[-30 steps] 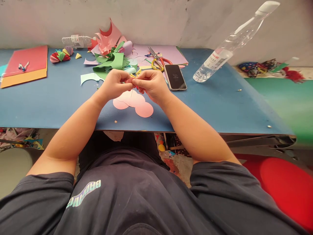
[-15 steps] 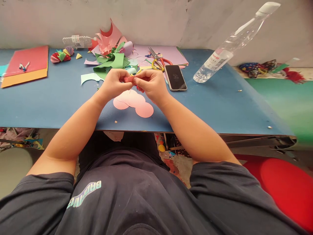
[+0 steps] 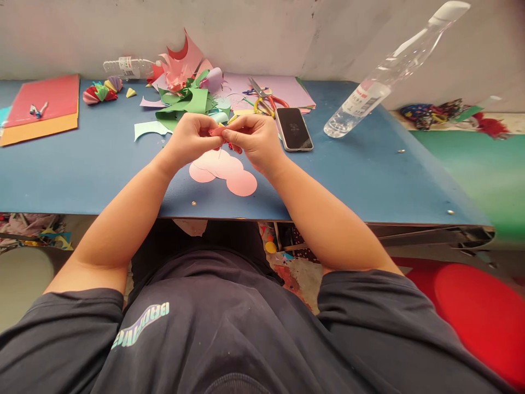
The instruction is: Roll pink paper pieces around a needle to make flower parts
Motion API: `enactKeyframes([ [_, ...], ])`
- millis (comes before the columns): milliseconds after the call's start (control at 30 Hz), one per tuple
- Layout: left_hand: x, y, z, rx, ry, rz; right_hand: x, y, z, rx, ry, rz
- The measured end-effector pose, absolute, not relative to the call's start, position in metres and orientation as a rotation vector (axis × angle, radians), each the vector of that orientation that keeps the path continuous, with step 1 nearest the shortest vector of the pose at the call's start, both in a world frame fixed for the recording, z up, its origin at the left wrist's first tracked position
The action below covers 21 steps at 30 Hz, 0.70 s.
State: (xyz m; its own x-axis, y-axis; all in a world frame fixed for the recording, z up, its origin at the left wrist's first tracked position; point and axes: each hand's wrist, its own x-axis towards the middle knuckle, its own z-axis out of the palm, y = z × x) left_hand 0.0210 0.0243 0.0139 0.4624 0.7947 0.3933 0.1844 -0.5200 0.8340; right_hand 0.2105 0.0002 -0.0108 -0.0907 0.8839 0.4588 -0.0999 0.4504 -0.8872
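Observation:
My left hand (image 3: 191, 139) and my right hand (image 3: 256, 142) meet over the blue table (image 3: 82, 169), fingertips pinched together on a small folded pink-red paper piece (image 3: 217, 132). A thin thread or wire hangs down from it. Several pink paper circles (image 3: 229, 172) lie on the table right under the hands. Most of the folded piece is hidden by my fingers.
Behind the hands lies a heap of green and pink paper scraps (image 3: 186, 96), scissors (image 3: 264, 101) and a black phone (image 3: 293, 128). A clear bottle (image 3: 381, 76) leans at the right. Red and orange sheets (image 3: 43, 109) sit far left, near folded paper fans (image 3: 100, 92). Another bottle (image 3: 127, 67) lies at the back.
The fingers have shifted slightly on the small paper piece, which now shows a little more pink-red between the hands. Both hands stay in the same place.

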Motion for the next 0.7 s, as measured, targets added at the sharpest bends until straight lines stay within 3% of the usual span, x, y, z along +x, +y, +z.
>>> enactKeyframes([
  [367, 0.0259, 0.027, 0.0108, 1.94, 0.83, 1.175, 0.2068, 0.004, -0.0174, -0.664, -1.464, 0.8],
  [700, 0.0224, 0.0296, 0.0084, 1.742, 0.642, 0.985, 0.2075, 0.0034, -0.0152, -0.625, -1.421, 0.844],
])
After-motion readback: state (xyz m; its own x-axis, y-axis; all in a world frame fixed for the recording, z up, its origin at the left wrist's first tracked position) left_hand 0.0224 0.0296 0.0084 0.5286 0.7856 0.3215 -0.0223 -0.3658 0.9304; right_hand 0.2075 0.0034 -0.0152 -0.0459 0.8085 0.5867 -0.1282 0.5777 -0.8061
